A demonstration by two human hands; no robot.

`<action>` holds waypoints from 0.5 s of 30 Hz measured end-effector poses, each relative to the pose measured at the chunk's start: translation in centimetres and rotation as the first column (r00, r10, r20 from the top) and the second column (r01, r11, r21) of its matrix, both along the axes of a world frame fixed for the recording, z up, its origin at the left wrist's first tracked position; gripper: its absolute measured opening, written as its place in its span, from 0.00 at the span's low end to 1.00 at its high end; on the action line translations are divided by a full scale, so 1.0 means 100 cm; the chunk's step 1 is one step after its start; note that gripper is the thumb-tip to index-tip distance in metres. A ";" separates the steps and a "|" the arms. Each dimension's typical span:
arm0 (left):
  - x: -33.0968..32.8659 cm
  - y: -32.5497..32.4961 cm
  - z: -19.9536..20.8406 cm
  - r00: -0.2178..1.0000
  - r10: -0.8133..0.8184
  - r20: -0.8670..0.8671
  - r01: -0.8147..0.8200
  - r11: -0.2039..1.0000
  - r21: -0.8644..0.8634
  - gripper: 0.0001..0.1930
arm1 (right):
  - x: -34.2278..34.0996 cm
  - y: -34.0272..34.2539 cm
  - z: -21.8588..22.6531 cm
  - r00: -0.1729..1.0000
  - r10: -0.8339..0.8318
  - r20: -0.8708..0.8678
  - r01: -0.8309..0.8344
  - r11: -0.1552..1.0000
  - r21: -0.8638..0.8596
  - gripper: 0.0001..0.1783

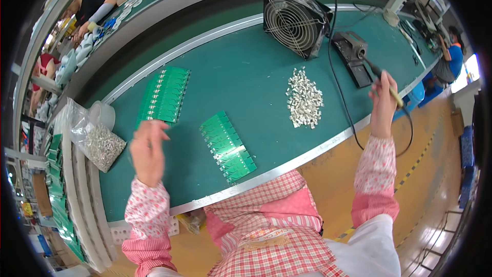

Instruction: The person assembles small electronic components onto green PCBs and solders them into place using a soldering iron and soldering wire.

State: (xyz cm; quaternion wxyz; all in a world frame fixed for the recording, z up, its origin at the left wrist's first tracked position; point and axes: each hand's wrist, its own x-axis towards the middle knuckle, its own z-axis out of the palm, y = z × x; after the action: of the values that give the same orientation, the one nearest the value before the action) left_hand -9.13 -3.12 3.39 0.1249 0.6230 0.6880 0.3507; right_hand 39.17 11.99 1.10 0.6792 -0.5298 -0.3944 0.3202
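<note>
My right hand is closed round the handle of a soldering iron, whose front end points at the holder of a black soldering iron stand. At the left, my left hand hovers by the near edge of a group of green circuit boards, slightly blurred. Its fingers look loosely bent and apart, with nothing visible in them. A single green circuit board panel lies between my hands, close to the front edge. To its right is a heap of small white and metallic parts.
A black fan with a wire grille stands at the back. A clear bag of small parts and a roll of tape sit at the far left. The iron's black cable crosses the green bench. Other people work beyond.
</note>
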 end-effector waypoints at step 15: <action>0.086 -0.004 -0.004 0.832 -0.475 -0.287 0.458 0.880 -0.128 0.38 | -0.168 -0.102 0.019 0.437 0.287 0.853 -0.669 0.737 0.094 0.27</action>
State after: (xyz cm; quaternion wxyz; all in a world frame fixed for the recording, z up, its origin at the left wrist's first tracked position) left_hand -0.56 -3.49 3.02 0.1138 0.8153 0.5355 0.1887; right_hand 22.40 1.78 2.99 0.4026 -0.3152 -0.8478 0.1406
